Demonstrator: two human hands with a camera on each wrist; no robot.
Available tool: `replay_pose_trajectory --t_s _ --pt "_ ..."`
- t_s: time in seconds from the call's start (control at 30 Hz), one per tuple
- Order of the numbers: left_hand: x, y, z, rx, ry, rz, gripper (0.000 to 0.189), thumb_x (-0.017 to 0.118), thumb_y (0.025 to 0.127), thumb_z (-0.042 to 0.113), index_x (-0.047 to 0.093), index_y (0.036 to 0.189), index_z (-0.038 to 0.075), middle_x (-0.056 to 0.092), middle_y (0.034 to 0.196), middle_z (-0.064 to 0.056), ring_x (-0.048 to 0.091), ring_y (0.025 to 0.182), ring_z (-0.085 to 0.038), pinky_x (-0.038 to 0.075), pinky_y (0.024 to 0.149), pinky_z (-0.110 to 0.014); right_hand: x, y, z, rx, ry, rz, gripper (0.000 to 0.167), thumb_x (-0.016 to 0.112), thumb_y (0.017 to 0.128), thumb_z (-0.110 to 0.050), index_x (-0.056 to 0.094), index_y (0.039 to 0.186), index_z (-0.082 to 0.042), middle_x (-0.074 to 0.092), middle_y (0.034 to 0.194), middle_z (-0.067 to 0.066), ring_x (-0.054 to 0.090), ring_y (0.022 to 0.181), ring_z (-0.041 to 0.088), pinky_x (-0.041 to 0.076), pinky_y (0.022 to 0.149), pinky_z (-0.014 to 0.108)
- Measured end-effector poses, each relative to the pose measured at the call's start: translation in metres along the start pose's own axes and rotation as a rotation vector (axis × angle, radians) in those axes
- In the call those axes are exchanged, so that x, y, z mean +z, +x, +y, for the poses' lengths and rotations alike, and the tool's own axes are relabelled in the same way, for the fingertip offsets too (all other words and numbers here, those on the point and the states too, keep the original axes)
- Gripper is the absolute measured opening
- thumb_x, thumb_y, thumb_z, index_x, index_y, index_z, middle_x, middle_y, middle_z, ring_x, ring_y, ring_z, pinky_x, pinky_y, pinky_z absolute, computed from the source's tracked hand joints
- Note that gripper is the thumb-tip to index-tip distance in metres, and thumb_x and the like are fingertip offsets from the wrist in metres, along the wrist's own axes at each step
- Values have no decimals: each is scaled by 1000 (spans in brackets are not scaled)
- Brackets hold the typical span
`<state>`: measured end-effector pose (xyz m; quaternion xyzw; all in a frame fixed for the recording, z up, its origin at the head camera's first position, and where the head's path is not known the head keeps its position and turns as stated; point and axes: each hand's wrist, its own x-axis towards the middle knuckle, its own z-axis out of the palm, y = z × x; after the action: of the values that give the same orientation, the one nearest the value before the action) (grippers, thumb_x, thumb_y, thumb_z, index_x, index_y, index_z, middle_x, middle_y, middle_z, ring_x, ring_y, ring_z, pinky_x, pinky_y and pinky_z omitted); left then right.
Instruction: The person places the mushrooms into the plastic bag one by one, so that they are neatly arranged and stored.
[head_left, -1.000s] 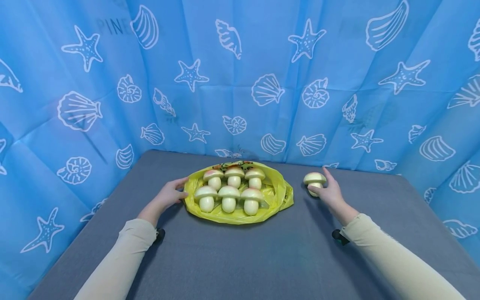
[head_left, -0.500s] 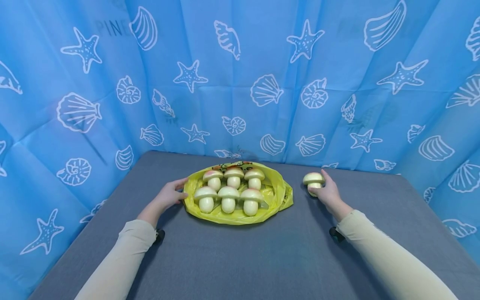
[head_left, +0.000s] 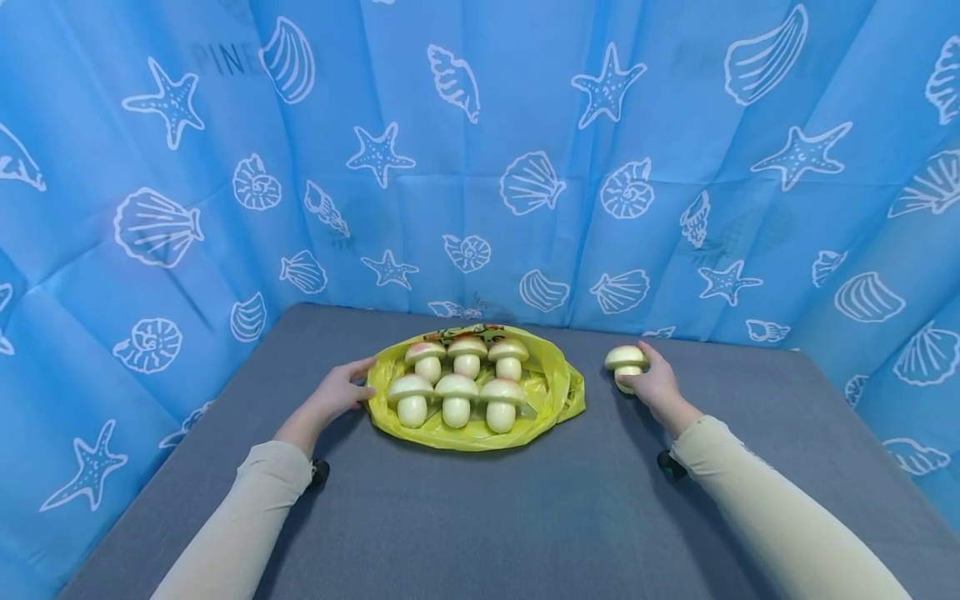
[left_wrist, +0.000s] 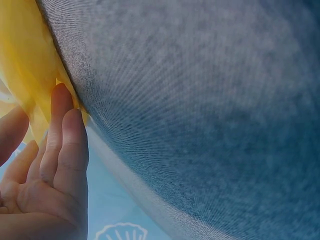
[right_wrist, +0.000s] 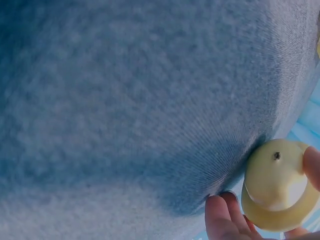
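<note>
Pale cream-green toy mushrooms [head_left: 456,408] stand in two rows inside a yellow plastic bag [head_left: 465,442], whose mouth is spread wide. At the bag's left edge is my left hand [head_left: 347,390]; its fairly straight fingers [left_wrist: 72,145] touch the yellow plastic in the left wrist view. Right of the bag, a single toy mushroom [head_left: 624,358] stands upright, cap on top. My right hand [head_left: 658,387] holds it from the right, thumb at the near side and a finger behind the cap. In the right wrist view the stem end of this mushroom [right_wrist: 275,175] shows a small dark spot.
A grey cloth covers the table [head_left: 480,525]. Behind and at both sides hangs a blue curtain [head_left: 465,208] with white shells and starfish. Dark wrist cameras sit under both sleeves, such as the left camera [head_left: 320,473].
My right hand has shifted slightly left and its fingers have come closer round the single mushroom. The left hand, the bag and the mushrooms in it stay as they were.
</note>
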<state>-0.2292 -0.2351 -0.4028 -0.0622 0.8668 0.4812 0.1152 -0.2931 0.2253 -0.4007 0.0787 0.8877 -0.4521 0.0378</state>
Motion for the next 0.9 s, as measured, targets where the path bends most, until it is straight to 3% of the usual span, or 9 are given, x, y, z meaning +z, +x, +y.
replay_pose_trajectory --t_s 0.37,0.53,0.7,0.9 --pt "0 0 -3 24 7 0 61 52 99 3 25 154 4 32 151 -28 36 134 -42 48 91 -49 -4 -7 -1 12 19 -15 76 59 93 1 11 151 10 19 150 35 26 135 48 35 106 56" --pt "1 0 -3 27 5 -1 61 52 99 4 25 154 4 32 151 -28 36 135 -41 48 92 -49 -7 -15 -2 27 64 -41 77 60 93 -3 11 151 9 20 148 36 35 127 46 47 93 53" --pt "1 -1 -1 24 4 5 61 52 99 3 25 154 4 31 151 -28 37 134 -42 48 92 -49 -11 -25 -3 20 93 -62 79 61 94 -8 10 151 8 21 146 37 42 118 42 55 74 37" --pt "1 -1 -2 24 -3 1 61 52 99 3 25 154 4 31 151 -28 36 135 -42 48 92 -50 -16 -38 -8 0 155 -116 83 62 95 -12 6 155 1 25 142 38 47 114 39 56 72 30"
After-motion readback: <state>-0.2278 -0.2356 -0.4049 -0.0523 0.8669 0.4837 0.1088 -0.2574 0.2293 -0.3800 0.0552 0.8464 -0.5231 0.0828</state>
